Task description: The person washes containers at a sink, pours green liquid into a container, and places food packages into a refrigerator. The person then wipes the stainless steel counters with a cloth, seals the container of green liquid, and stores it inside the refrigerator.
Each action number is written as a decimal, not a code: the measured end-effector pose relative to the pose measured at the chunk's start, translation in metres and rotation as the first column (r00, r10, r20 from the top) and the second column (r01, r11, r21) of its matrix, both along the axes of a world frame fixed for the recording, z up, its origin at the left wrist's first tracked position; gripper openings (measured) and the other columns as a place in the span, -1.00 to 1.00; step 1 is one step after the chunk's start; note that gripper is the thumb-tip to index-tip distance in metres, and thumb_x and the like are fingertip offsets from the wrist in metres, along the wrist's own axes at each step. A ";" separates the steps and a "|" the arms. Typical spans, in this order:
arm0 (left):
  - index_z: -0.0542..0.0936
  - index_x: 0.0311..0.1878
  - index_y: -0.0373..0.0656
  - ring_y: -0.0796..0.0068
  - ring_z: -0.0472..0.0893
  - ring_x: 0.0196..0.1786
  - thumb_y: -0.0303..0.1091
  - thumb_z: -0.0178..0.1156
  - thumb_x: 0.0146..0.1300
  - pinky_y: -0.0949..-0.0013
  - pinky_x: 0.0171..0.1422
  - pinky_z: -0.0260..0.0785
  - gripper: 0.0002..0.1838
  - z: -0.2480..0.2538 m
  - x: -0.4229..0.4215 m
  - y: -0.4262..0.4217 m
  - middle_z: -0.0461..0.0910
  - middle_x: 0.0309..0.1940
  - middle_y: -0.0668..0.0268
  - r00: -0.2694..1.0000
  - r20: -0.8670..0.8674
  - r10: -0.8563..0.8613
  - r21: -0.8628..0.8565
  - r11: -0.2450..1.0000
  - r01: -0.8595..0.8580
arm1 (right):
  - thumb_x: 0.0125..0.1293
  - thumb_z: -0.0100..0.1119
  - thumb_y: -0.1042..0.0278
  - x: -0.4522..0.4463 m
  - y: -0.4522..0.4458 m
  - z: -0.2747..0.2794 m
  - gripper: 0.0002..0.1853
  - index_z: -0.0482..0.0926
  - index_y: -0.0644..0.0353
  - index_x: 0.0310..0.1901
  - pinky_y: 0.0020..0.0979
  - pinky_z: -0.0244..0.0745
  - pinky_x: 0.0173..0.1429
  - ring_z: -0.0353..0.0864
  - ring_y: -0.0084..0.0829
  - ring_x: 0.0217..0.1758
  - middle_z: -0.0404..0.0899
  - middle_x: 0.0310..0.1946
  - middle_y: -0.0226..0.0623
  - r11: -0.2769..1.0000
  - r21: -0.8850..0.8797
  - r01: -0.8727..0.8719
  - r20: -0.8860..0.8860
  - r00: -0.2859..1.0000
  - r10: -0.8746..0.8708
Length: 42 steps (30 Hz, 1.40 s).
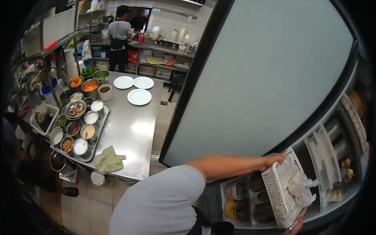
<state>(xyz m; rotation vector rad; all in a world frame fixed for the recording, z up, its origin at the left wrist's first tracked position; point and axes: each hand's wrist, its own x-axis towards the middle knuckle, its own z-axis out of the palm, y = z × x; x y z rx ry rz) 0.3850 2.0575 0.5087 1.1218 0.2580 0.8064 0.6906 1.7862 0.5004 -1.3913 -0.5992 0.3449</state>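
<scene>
A white plastic basket with slotted sides is held at the front of an open fridge. Knotted clear plastic bags with pale contents fill it. My left hand is closed on the basket's upper end, the arm stretched out in a grey sleeve. At the lower end, my right hand grips the rim, partly cut off by the frame's edge. Stacked clear containers stand on the shelf just right of the basket. Below and left of it, dark round pots sit in the fridge.
The large fridge door stands open on its hinge. A steel table bears white plates, a green cloth and a tray of ingredient pots. One person works at the back counter; another person's hand shows at far left.
</scene>
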 end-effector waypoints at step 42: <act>0.46 -0.11 -0.37 -0.13 0.54 -0.05 -0.25 0.09 0.19 0.01 0.03 0.37 -0.66 0.000 0.225 0.135 0.53 -0.15 -0.16 0.640 -0.184 0.746 0.452 0.642 -0.619 | 0.13 0.22 0.24 0.141 0.125 -0.010 -0.53 0.50 0.49 -0.04 -0.26 0.46 -0.02 0.55 -0.20 -0.15 0.55 -0.19 -0.02 0.968 0.038 0.246 0.028 0.968 -0.247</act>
